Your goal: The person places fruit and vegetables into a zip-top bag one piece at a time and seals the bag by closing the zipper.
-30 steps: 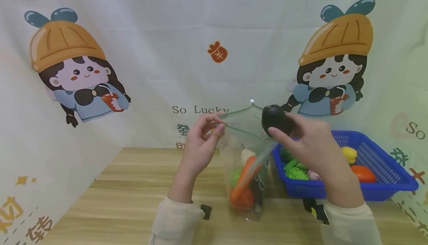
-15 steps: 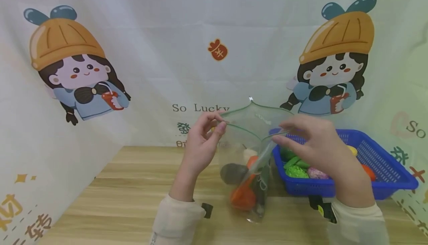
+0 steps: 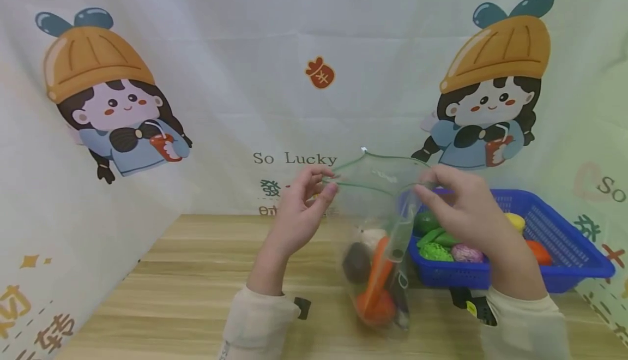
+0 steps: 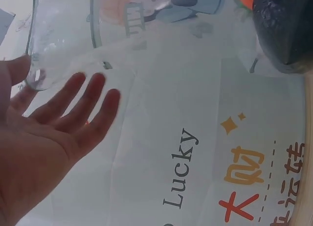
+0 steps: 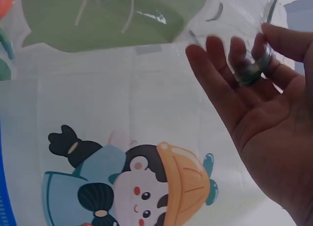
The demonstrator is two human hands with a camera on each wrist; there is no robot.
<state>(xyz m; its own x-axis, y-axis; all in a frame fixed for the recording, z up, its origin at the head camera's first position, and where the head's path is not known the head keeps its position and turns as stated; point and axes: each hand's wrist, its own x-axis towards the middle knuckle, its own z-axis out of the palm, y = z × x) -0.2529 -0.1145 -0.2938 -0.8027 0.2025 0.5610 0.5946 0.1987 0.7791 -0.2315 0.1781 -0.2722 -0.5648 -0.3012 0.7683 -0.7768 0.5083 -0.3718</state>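
A clear zip bag with a green-edged mouth hangs upright between my two hands. My left hand pinches the left side of its rim between thumb and forefinger. On the opposite side, my right hand pinches the rim, keeping the mouth spread. Through the plastic show a dark avocado-shaped piece, a carrot, a round orange-red piece and a pale piece. A dark long piece stands along the bag's right side. In the left wrist view, the dark rounded piece bulges at upper right.
A blue plastic basket stands right of the bag, partly behind my right forearm. It holds green pieces, a purple-white one, a yellow lemon-like one and an orange-red one. A printed cloth backs the wooden table.
My right hand let go of the dark avocado-shaped piece, which dropped into the bag. That hand then took the rim, and the bag's lower part swung right.
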